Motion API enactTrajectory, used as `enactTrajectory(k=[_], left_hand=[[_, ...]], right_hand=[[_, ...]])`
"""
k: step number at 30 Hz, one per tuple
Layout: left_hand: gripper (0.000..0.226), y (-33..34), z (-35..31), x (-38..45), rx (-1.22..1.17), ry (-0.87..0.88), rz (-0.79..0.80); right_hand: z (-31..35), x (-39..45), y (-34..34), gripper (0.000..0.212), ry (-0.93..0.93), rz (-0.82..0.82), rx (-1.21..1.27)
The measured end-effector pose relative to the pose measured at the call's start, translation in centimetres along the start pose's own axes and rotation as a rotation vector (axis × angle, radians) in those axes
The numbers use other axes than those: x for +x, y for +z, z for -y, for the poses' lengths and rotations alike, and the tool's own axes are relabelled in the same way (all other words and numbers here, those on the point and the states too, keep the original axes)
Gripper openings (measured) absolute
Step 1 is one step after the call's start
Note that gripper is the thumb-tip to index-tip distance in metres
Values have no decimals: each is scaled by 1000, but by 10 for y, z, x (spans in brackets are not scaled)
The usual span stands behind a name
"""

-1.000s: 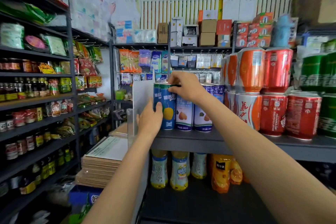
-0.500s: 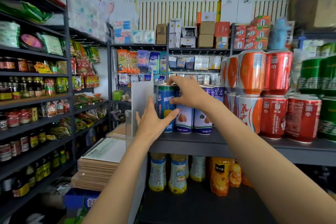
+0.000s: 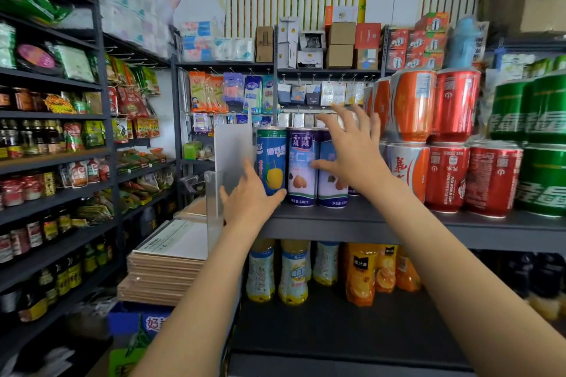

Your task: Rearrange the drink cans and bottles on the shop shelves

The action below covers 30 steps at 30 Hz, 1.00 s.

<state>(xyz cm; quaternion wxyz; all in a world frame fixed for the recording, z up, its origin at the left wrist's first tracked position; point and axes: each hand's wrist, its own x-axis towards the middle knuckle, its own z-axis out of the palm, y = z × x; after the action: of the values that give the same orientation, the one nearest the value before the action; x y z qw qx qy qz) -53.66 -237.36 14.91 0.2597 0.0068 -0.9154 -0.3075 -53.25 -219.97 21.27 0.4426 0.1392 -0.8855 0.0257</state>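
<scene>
the right hand [image 3: 352,156] is spreading its fingers wide apart in front of the two purple cans [image 3: 301,168], holding nothing. the left hand [image 3: 249,200] is lying flat, its thumb touching the bottom of the blue can [image 3: 271,159]. all three cans are standing on the grey shelf [image 3: 352,223], beside the red cans [image 3: 447,174].

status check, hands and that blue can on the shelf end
Both hands open: left hand touching blue can, right hand spread before the white-and-purple cans. Can upright beside clear divider. Nothing blocking.
</scene>
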Motion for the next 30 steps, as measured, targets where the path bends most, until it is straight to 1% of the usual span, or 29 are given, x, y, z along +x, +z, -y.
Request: enactTrajectory(k=[1, 3, 5, 6, 9, 12, 15, 22, 24, 28, 30], left_hand=[[86, 2, -4, 0, 33, -26, -19], [69, 6, -7, -2, 79, -42, -94], [60, 7, -7, -4, 110, -47, -148], [59, 7, -6, -5, 117, -51, -155], [57, 4, -5, -6, 91, -43, -163], [53, 4, -4, -7, 65, -31, -168], [51, 4, -4, -8, 74, -3, -163], [53, 5, -1, -9, 99, 31, -167], [56, 8, -1, -11, 95, 51, -212], [68, 22, -7, -26, 19, 127, -376], [70, 31, -14, -40, 18, 131, -377]], right_hand=[[-7, -3, 0, 86, 72, 8, 41], [-16, -12, 2, 93, 168, -14, 258], [-17, -26, 8, 96, 190, 4, 478], [-14, -35, 12, 100, 188, 33, 516], [-4, -48, 28, 112, 200, 47, 494], [0, -44, 32, 116, 215, 40, 466], [4, -42, 34, 116, 200, 55, 435], [5, -45, 39, 109, 226, 26, 389], [5, -48, 39, 106, 226, 27, 384], [-1, -62, 32, 100, 206, 30, 415], [-9, -73, 22, 97, 183, 29, 437]])
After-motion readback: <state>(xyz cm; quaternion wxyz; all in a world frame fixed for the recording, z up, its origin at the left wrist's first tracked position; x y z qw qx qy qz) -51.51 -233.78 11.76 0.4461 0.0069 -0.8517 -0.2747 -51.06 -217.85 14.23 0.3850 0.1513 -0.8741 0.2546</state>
